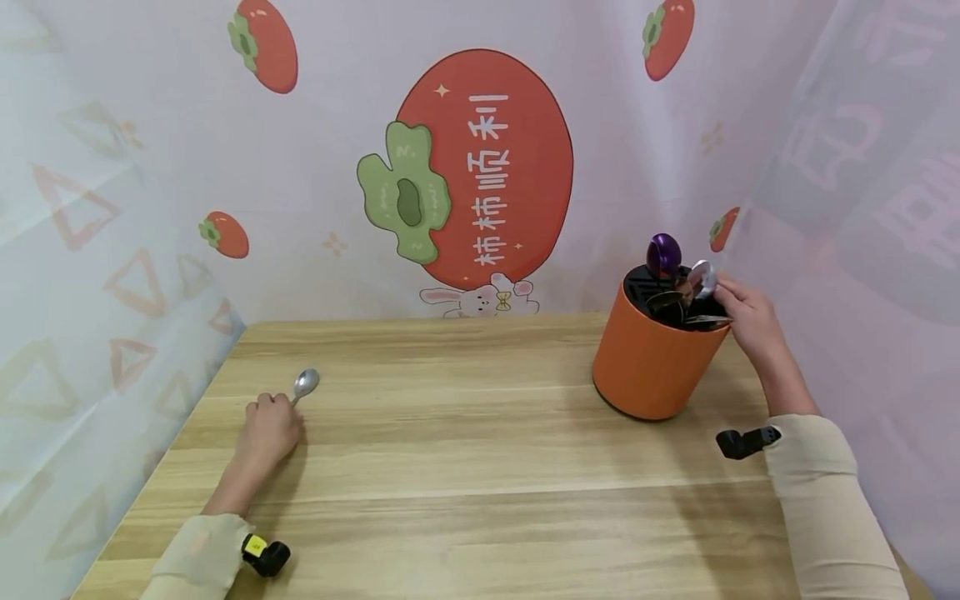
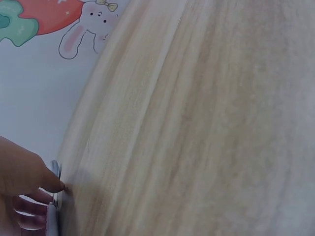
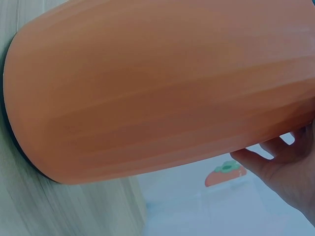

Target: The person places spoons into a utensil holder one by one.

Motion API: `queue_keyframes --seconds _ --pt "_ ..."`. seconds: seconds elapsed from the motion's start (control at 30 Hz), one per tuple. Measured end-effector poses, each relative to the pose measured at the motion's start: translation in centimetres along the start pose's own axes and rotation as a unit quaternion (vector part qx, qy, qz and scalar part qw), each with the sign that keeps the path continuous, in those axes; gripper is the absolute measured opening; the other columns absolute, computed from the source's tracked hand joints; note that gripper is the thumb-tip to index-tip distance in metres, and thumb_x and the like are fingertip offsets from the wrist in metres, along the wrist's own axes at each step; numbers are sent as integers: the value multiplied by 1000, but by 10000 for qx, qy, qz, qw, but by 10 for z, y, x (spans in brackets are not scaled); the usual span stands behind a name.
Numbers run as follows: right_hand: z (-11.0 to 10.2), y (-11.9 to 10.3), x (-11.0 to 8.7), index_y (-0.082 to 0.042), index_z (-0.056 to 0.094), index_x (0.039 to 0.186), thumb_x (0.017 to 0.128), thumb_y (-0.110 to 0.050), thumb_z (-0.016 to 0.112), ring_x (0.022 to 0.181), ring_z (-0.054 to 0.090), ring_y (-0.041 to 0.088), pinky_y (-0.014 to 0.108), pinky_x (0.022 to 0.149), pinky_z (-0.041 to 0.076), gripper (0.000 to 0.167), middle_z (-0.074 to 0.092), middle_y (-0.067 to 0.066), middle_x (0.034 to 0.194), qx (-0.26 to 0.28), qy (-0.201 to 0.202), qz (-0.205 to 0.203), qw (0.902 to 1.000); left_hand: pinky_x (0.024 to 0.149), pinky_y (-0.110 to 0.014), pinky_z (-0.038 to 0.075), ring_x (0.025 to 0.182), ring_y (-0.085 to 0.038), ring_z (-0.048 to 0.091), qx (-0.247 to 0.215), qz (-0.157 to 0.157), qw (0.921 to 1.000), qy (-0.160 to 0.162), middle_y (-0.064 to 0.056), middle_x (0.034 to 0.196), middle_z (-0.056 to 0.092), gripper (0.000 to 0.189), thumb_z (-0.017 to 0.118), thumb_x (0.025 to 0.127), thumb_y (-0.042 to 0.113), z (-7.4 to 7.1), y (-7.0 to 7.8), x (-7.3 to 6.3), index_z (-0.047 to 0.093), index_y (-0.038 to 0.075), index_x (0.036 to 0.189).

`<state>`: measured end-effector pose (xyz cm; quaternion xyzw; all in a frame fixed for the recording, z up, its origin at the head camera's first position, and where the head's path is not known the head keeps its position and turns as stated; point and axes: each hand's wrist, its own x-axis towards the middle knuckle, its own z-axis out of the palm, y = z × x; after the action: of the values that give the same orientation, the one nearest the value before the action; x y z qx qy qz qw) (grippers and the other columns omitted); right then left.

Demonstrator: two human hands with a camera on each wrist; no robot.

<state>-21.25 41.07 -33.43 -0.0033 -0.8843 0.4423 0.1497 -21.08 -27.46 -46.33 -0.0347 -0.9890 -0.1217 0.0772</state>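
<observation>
On the left part of the table, my left hand [image 1: 270,429] pinches a small silver spoon [image 1: 306,382] by its handle, bowl pointing away. In the left wrist view, the thumb and fingers of that hand [image 2: 27,177] surround the spoon [image 2: 51,216] at the lower left. An orange cylindrical utensil holder [image 1: 652,367] with a black slotted top stands at the right. My right hand [image 1: 753,321] grips its right upper rim, beside a silver spoon [image 1: 703,279] standing in it. In the right wrist view, fingers [image 3: 253,162] press the holder's wall [image 3: 157,98]; the rim is out of frame.
A purple spoon [image 1: 663,255] and other dark or shiny utensils stand in the holder. The wood-grain table [image 1: 465,467] runs between my hands. A printed cloth backdrop [image 1: 322,167] hangs behind the table, with cloth walls at both sides.
</observation>
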Motion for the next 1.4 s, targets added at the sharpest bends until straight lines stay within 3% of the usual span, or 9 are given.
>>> queue_keyframes --seconds 0.17,0.33,0.5,0.77,1.0,1.4 --pt "0 -2 2 6 40 146 108 -30 37 149 27 31 37 125 19 53 30 27 155 -48 0 -12 10000 59 -54 46 63 -42 54 42 185 9998 14 -29 73 51 16 48 88 -2 -3 -2 2 51 -15 79" --pt "0 -1 2 7 40 146 108 -28 37 148 28 30 32 125 19 51 30 29 155 -62 25 -37 10000 54 -44 43 62 -30 52 -270 -24 9985 -477 -21 71 53 14 49 87 0 -8 -3 5 53 -7 75" --pt "-1 -1 1 7 39 146 108 -29 36 149 26 31 31 125 18 52 28 28 156 2 -27 -30 10000 56 -35 46 66 -24 55 -679 -119 9938 -872 -21 79 65 14 56 85 -1 -13 4 7 64 -11 87" --pt "-1 -1 1 7 35 148 109 -31 36 150 23 32 36 126 17 55 25 26 158 122 -106 52 9999 66 -43 55 77 -30 64 -1011 155 9929 -607 -29 95 69 18 57 90 -4 -15 29 6 66 -15 101" --pt "0 -7 0 8 34 148 109 -30 34 149 17 44 52 124 13 55 22 32 157 169 -178 103 9996 61 -35 51 71 -23 63 -1201 281 9923 -149 -17 84 72 11 65 88 0 -16 49 2 71 -7 94" --pt "-1 -4 0 9 36 147 109 -31 35 148 19 44 51 124 14 55 23 32 157 135 -121 117 9998 55 -29 50 63 -15 62 -1342 604 9891 70 -10 77 71 5 70 87 4 -20 79 -2 72 -1 88"
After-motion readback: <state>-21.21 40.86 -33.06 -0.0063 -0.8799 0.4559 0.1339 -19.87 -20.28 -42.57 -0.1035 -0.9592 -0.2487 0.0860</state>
